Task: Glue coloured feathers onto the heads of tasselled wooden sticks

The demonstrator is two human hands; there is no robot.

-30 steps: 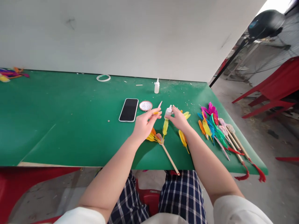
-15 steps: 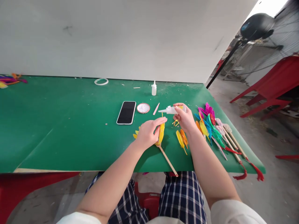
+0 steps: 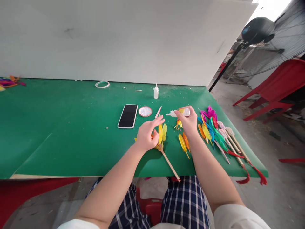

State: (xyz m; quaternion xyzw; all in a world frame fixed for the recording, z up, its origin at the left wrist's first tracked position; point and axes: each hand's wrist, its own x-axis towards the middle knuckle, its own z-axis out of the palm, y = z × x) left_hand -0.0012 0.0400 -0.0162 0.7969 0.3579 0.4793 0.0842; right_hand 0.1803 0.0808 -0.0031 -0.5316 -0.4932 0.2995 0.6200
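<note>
My left hand (image 3: 148, 133) is over a fan of yellow and orange feathers (image 3: 164, 132) on a wooden stick (image 3: 170, 165). Its fingers stretch out to the upper right, with the thumb apart from them; the palm hides much of the fan. A small white squeeze bottle with a yellow label (image 3: 186, 112) is gripped in my right hand (image 3: 188, 122). The bottle lies sideways, its thin nozzle pointing left, a short way from my left fingertips. Two loose feathers, yellow (image 3: 182, 143) and orange, rest below my right hand, and small yellow pieces (image 3: 178, 124) lie beside it.
A phone (image 3: 128, 116), a round lid-like disc (image 3: 145, 111), a pink stick-like tool (image 3: 158, 112) and a second bottle (image 3: 156, 92) are on the green table (image 3: 71, 127). Colourful feathers (image 3: 211, 130) and tasselled sticks (image 3: 238, 146) lie right. A tape ring (image 3: 102, 84) sits behind.
My left hand has loosened from the yellow feather and its fingers have spread, showing more of the fan. The bottle in my right hand has drawn slightly to the right.
</note>
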